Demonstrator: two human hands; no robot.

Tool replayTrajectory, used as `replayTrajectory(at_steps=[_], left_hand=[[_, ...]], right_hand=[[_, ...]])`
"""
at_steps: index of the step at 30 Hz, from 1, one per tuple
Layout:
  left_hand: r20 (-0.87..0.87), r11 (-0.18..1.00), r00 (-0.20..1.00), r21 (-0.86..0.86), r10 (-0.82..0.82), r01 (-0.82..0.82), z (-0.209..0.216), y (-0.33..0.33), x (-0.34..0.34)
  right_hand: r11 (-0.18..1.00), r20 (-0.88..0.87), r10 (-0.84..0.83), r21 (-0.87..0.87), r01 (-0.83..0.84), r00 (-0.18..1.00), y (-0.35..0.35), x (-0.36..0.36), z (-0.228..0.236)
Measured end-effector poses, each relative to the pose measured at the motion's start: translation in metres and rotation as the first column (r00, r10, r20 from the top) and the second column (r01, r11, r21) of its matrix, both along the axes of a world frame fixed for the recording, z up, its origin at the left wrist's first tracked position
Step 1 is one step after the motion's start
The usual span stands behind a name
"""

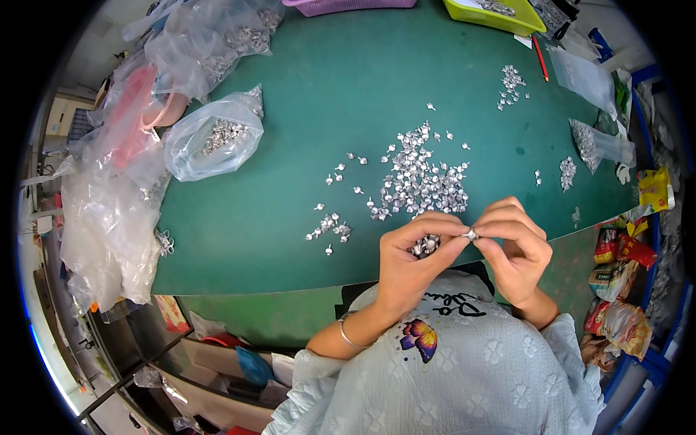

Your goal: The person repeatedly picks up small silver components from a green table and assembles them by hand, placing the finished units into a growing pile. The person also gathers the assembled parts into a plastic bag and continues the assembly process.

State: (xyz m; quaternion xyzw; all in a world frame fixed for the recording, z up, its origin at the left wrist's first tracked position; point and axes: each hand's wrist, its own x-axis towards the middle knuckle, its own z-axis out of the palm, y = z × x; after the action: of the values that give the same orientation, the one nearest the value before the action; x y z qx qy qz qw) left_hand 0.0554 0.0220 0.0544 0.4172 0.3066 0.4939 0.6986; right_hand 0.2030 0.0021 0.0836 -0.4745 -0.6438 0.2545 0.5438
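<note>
My left hand (403, 267) and my right hand (516, 252) meet at the table's near edge. Between their fingertips they pinch one small silvery metal piece (470, 235), too small to make out in detail. Several more metal pieces (425, 247) sit in the curl of my left hand. Just beyond my hands spreads a large heap of small round-headed metal pieces with short stems (420, 177). A smaller cluster of the same pieces (330, 228) lies left of my left hand, with a few strays scattered between.
An opened clear bag of metal pieces (217, 138) stands on the green table (304, 87) at left, beside piled plastic bags (109, 210). Small groups of pieces (511, 85) lie at right, near a red pen (541, 59). Purple (348, 6) and yellow-green baskets (500, 22) stand at the far edge.
</note>
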Motion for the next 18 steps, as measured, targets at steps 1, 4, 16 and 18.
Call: replayTrajectory(at_steps=[1,4,16,18], left_hand=[[-0.002,1.000,1.000,0.002,-0.003,0.003,0.001,0.001,0.000],[-0.001,1.000,1.000,-0.022,-0.021,0.021,0.004,0.001,0.000],[0.126,0.859,0.989,-0.512,0.078,-0.003,-0.035,-0.001,-0.005],[0.131,0.829,0.988,-0.560,0.088,0.000,-0.041,-0.003,-0.006]], right_hand=[[1.000,-0.004,0.001,-0.002,-0.001,1.000,0.000,0.000,0.000],[1.000,-0.006,-0.003,-0.002,0.003,1.000,0.000,0.001,0.000],[0.816,0.564,-0.471,-0.014,0.578,0.678,0.005,0.111,-0.086],[0.780,0.702,-0.504,0.119,0.615,0.504,0.001,0.133,-0.094]])
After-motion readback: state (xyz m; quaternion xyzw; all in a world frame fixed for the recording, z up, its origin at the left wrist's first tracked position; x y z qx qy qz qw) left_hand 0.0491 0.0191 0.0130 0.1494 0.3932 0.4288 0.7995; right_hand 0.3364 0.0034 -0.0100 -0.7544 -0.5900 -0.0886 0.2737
